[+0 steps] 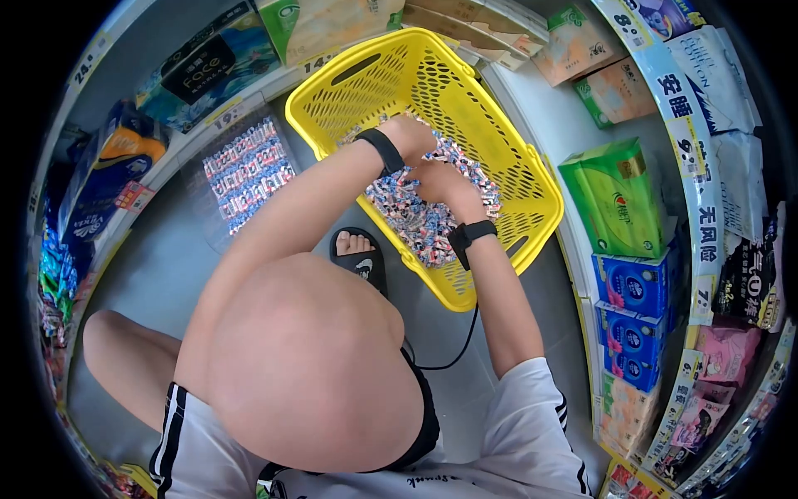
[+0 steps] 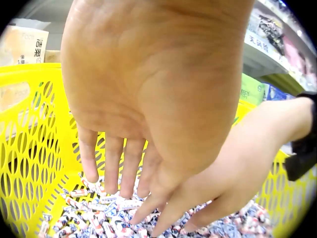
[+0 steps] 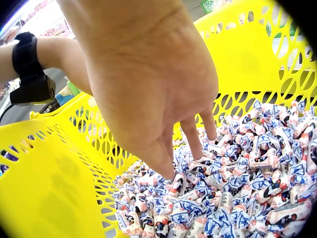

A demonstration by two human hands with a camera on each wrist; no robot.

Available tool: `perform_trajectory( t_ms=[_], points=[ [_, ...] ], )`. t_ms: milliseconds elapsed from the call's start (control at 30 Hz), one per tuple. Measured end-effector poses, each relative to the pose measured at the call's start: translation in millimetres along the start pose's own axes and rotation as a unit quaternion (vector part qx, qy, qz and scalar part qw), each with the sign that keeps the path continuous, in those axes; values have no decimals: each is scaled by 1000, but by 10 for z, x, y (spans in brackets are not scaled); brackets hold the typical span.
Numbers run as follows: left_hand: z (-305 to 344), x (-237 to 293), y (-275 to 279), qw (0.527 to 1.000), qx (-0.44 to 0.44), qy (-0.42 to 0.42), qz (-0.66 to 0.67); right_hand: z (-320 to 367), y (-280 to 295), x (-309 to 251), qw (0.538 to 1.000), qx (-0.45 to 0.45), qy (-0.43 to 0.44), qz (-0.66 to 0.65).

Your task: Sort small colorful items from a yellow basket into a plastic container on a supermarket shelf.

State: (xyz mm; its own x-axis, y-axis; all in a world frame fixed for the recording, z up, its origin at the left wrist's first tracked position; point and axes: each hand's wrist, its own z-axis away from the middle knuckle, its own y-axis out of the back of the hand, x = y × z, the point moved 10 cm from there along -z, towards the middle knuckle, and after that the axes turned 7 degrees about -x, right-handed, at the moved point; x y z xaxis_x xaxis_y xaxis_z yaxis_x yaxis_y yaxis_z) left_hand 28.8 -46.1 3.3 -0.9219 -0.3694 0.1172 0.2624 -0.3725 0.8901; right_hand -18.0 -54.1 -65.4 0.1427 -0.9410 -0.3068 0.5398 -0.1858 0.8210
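A yellow plastic basket [image 1: 507, 141] holds a thick layer of small wrapped candies [image 3: 257, 173] in white, blue and red paper. Inside it my left hand [image 1: 407, 137] hangs over the heap, palm showing in the left wrist view, fingers [image 2: 113, 158] pointing straight down toward the candies. Close beside it is my right hand [image 1: 445, 183], reaching down from the other side. In the right wrist view the right hand's fingers [image 3: 190, 136] extend loosely down, tips right at the candies, none gripped. Both hands overlap in the left wrist view.
Left of the basket, a clear tray holds candies [image 1: 247, 175] laid in rows on the grey floor [image 1: 324, 316]. Shelves with tissue packs [image 1: 615, 200] curve around the right and back. A sandalled foot [image 1: 357, 249] and bent knee are near the basket's front. A black cable [image 1: 453, 362] trails below it.
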Motion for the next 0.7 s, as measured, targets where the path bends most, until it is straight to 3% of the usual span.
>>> perform_trajectory(
  t_ms=[133, 233, 300, 433, 500, 700],
  points=[
    [-158, 80, -371, 992, -127, -7, 3, -58, -133, -6, 998, -43, -26, 37],
    [-234, 59, -551, 994, -108, 6, -34, -101, -350, 160, 988, -105, -99, 48],
    [-261, 40, -639, 993, -107, 7, -42, -112, -299, 81, 994, -49, -54, 84],
    [-317, 11, -815, 989, -147, 10, -15, -120, -369, 153, 985, -88, -76, 126],
    [-299, 0, -802, 991, -132, 21, 15, -106, -276, 131, 994, -33, -48, 89],
    [-370, -78, -1146, 981, -183, 51, 23, -81, -311, 138, 994, -49, -33, 90]
  ],
)
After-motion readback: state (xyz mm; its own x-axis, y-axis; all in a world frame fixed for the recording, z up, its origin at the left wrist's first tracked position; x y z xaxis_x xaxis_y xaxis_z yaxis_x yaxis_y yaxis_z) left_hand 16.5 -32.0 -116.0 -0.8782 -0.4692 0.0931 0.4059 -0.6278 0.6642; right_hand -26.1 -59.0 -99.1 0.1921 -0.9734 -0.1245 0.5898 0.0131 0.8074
